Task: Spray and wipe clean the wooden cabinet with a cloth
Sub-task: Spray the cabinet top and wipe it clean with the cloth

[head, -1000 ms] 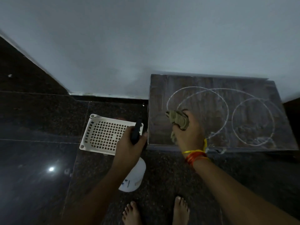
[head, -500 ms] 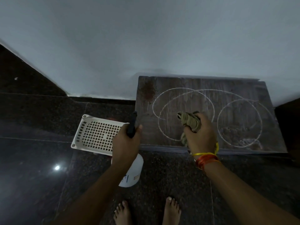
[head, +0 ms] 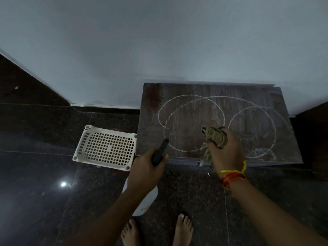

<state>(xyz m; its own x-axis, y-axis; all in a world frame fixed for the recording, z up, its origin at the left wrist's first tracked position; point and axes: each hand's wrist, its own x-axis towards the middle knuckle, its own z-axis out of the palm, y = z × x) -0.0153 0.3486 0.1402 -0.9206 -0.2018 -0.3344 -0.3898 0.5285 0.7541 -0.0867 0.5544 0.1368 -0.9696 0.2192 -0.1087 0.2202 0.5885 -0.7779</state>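
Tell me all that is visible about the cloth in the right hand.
The cloth is olive-khaki, soft fabric, crumpled into a tight bunch. The right hand grips it, fingers curled round it; a folded wad sticks out above the fingers and a loose tail hangs below the hand near the front edge of the wooden cabinet. Whether it touches the chalk-marked top cannot be told.

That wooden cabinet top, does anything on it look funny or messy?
Yes. The wooden cabinet has pale overlapping ring marks across its top, plus a rusty-brown speckled patch near its back left corner. Both stand out against the dark wood. The cloth is bunched in the right hand.
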